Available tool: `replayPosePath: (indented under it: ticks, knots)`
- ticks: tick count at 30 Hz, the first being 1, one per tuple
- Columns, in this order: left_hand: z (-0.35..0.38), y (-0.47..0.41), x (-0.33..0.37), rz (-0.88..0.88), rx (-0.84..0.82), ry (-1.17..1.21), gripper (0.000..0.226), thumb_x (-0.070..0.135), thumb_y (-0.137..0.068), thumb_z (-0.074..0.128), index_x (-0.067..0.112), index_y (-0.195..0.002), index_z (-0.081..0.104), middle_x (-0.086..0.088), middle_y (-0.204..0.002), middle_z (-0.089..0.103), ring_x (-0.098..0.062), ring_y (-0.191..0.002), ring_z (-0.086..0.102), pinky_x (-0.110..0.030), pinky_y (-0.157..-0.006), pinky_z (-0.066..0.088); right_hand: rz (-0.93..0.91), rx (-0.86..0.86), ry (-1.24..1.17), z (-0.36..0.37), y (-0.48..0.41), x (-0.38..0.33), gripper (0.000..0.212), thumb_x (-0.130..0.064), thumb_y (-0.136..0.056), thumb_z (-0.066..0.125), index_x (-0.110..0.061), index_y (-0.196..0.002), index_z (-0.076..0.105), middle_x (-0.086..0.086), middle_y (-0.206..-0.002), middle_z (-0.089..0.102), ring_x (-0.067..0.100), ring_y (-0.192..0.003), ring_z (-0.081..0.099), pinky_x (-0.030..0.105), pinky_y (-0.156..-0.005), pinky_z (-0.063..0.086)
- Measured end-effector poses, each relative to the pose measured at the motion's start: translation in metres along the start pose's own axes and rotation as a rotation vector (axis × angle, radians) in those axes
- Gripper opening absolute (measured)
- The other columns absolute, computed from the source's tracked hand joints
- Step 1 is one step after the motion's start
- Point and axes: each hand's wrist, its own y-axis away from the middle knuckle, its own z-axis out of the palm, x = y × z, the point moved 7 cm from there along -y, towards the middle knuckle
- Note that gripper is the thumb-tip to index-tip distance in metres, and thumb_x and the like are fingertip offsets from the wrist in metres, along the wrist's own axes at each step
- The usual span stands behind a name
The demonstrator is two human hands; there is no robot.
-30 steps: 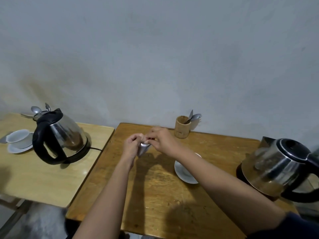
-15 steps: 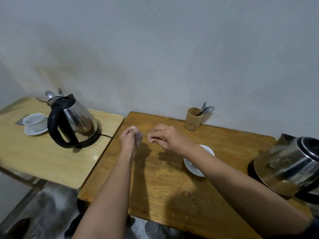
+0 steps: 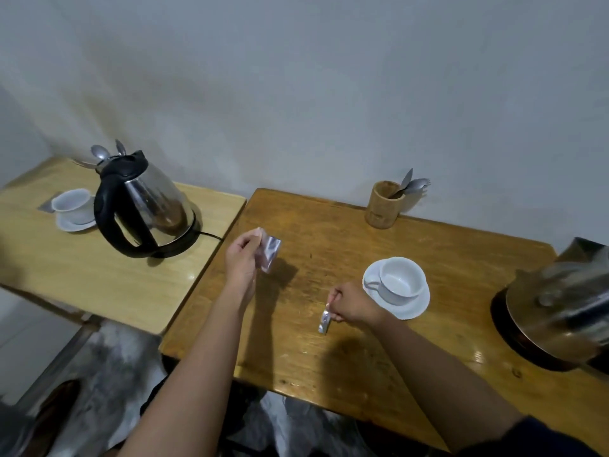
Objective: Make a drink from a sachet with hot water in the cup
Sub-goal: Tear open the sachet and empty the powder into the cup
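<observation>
My left hand pinches a silvery sachet and holds it above the left part of the dark wooden table. My right hand grips a thin silvery strip, torn from the sachet, low over the table just left of the saucer. An empty white cup stands on a white saucer at the table's right middle, its handle pointing toward my right hand. A steel kettle sits on its base at the far right, blurred and partly cut off.
A wooden holder with spoons stands at the back against the wall. On the lighter table to the left are a second steel kettle with a black handle, another white cup on a saucer and several spoons behind it.
My hands were together tearing the sachet. They have separated: the left holds the sachet, and the right has pulled back toward the cup with the torn strip. The cup is uncovered.
</observation>
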Motion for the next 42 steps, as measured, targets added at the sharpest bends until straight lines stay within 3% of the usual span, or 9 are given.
replayPosePath:
  ticks: [8,10,13,15,24,30,34,38,42]
  knots:
    - [0.003,0.011,-0.014,-0.103,0.042,-0.100,0.013,0.016,-0.088,0.056,0.019,-0.079,0.064,-0.001,-0.071,0.058,-0.013,-0.062,0.050,-0.023,-0.058,0.041,-0.051,0.040,0.192,0.013,-0.006,0.015,0.015,-0.017,-0.079,0.063,-0.022,-0.068,0.055,0.001,-0.074,0.059,0.017,-0.072,0.058,0.030,-0.064,0.045]
    - [0.012,0.011,-0.013,-0.109,0.044,-0.096,0.015,0.014,-0.088,0.055,0.021,-0.078,0.064,0.000,-0.076,0.059,-0.011,-0.067,0.050,-0.022,-0.061,0.040,-0.160,0.124,0.065,0.002,0.002,-0.003,0.009,-0.026,-0.079,0.066,-0.021,-0.076,0.060,0.000,-0.083,0.060,0.013,-0.075,0.057,0.030,-0.067,0.047]
    - [0.034,0.011,-0.008,-0.093,0.023,-0.074,0.016,0.014,-0.088,0.055,0.020,-0.076,0.063,0.000,-0.073,0.057,-0.011,-0.066,0.049,-0.022,-0.059,0.039,-0.260,0.105,-0.273,-0.015,0.022,-0.038,0.023,-0.030,-0.083,0.067,-0.013,-0.097,0.063,-0.001,-0.086,0.061,0.009,-0.071,0.055,0.017,-0.056,0.042]
    - [0.054,0.012,-0.006,-0.091,0.001,-0.046,0.016,0.014,-0.089,0.054,0.018,-0.076,0.062,-0.001,-0.070,0.054,-0.012,-0.062,0.046,-0.022,-0.057,0.038,-0.284,0.098,-0.392,-0.027,0.031,-0.054,0.030,-0.031,-0.082,0.067,-0.013,-0.105,0.061,0.002,-0.090,0.060,0.013,-0.073,0.057,0.020,-0.054,0.044]
    - [0.156,0.032,-0.003,-0.081,-0.105,0.046,0.015,0.008,-0.087,0.054,0.016,-0.077,0.061,0.000,-0.075,0.059,-0.011,-0.071,0.053,-0.017,-0.060,0.046,-0.262,0.441,-0.736,-0.097,0.050,-0.034,0.009,-0.015,-0.087,0.063,-0.009,-0.090,0.057,0.000,-0.073,0.058,0.009,-0.065,0.058,0.014,-0.047,0.045]
    - [0.199,0.045,-0.014,-0.022,-0.287,-0.177,0.010,0.011,-0.082,0.063,0.005,-0.090,0.066,0.002,-0.072,0.061,-0.010,-0.069,0.054,-0.003,-0.051,0.044,-0.134,0.638,-1.000,-0.136,0.062,0.026,0.004,-0.019,-0.090,0.059,-0.016,-0.089,0.061,0.003,-0.080,0.066,0.012,-0.073,0.064,0.018,-0.066,0.052]
    - [0.217,0.051,-0.029,-0.063,-0.262,-0.221,0.014,0.009,-0.080,0.065,0.004,-0.092,0.068,-0.001,-0.076,0.064,-0.014,-0.074,0.057,-0.015,-0.062,0.048,-0.145,0.558,-1.320,-0.131,0.062,0.046,0.020,-0.010,-0.085,0.063,-0.006,-0.105,0.058,0.008,-0.097,0.068,0.016,-0.089,0.067,0.021,-0.074,0.056]
    - [0.231,0.052,-0.044,-0.100,-0.357,-0.308,0.015,0.012,-0.078,0.067,0.004,-0.091,0.068,-0.007,-0.082,0.066,-0.017,-0.079,0.060,-0.025,-0.072,0.048,-0.145,0.612,-1.282,-0.143,0.066,0.059,0.018,-0.010,-0.086,0.063,-0.007,-0.103,0.057,0.009,-0.097,0.068,0.019,-0.089,0.067,0.028,-0.077,0.057]
    - [0.243,0.049,-0.056,-0.082,-0.580,-0.514,0.007,0.012,-0.077,0.069,0.011,-0.080,0.063,-0.006,-0.079,0.064,-0.016,-0.076,0.058,-0.024,-0.071,0.047,-0.122,0.598,-0.994,-0.163,0.068,0.074,0.009,-0.008,-0.089,0.058,-0.015,-0.094,0.055,0.011,-0.103,0.063,0.023,-0.090,0.065,0.028,-0.068,0.059]
